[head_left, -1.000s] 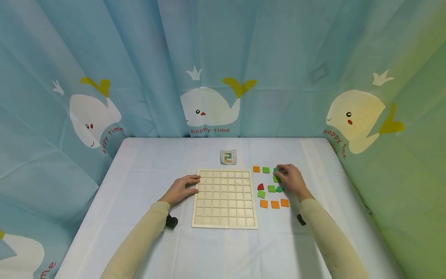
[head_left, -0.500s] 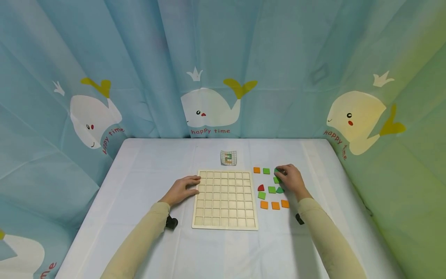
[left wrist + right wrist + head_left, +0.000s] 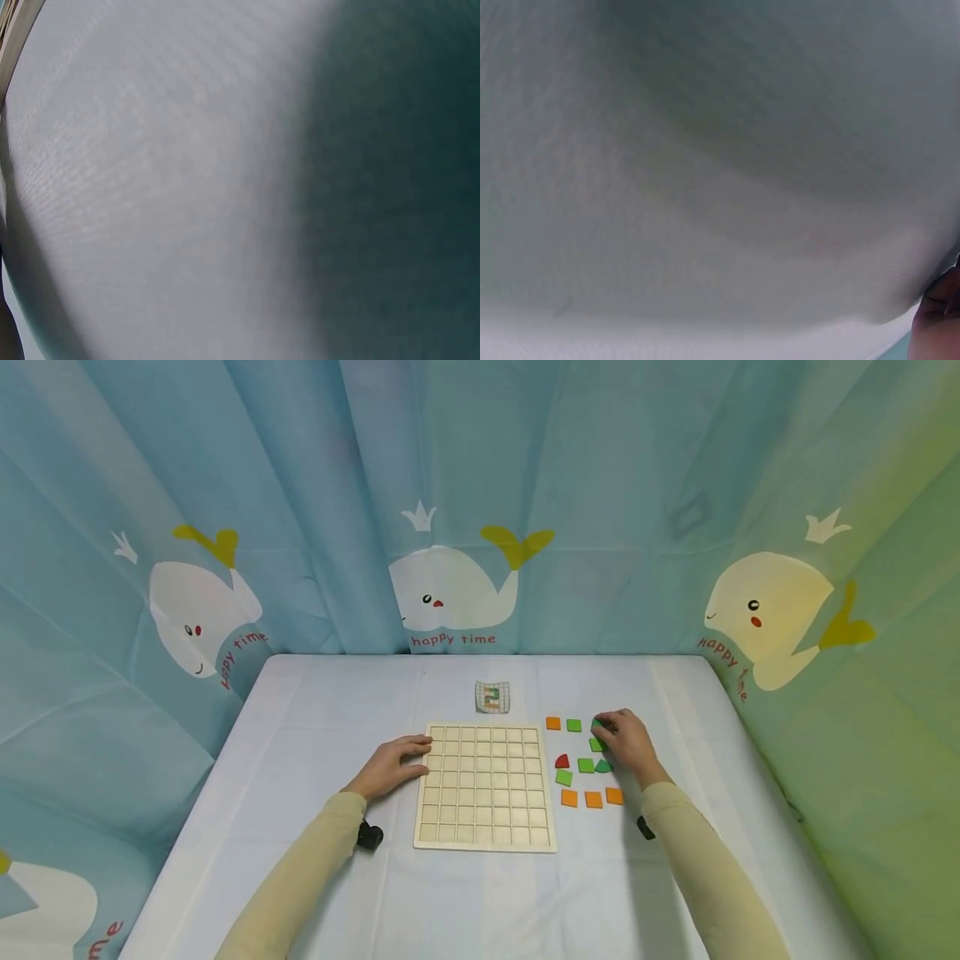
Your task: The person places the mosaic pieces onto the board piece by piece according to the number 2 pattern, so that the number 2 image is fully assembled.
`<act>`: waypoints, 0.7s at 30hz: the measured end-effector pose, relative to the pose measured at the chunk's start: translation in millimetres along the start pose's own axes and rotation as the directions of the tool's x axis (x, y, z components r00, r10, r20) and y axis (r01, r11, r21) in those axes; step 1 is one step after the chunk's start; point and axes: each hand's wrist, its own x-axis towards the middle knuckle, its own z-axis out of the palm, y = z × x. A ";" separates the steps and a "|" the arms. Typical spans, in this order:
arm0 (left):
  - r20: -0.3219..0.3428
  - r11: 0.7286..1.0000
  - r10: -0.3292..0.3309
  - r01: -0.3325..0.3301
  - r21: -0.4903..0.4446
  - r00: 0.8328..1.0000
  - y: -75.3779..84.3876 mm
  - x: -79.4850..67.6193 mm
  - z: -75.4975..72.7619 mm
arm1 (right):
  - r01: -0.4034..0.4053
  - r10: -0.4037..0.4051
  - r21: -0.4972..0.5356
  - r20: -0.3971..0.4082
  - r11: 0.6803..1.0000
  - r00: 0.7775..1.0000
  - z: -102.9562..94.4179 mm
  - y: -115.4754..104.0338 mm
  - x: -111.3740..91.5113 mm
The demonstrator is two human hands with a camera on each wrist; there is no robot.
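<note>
On the desk (image 3: 360, 693), the left hand (image 3: 387, 767) lies with relaxed fingers touching the left edge of the grid board (image 3: 483, 789). To the board's right, the right hand (image 3: 630, 747) has its fingertips at a dark green piece (image 3: 596, 723) — whether they pinch it I cannot tell — just above a light green square (image 3: 596, 745); a red quarter-round (image 3: 562, 762) lies nearer the board.
</note>
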 end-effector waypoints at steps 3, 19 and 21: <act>0.009 1.000 -0.010 0.010 -0.001 1.000 -0.6 0.4 -0.1 | 0.009 -0.009 0.004 -0.019 1.000 1.000 -0.1 -2.4 -0.2; 0.022 1.000 -0.011 0.011 -0.019 1.000 -1.4 0.3 -1.5 | 0.231 -0.228 0.072 -0.043 0.970 0.973 22.6 -80.1 -11.3; 0.021 1.000 -0.011 0.011 -0.018 1.000 -1.6 -0.6 -2.0 | 0.275 -0.274 0.061 -0.017 0.960 0.961 31.7 -91.1 -14.0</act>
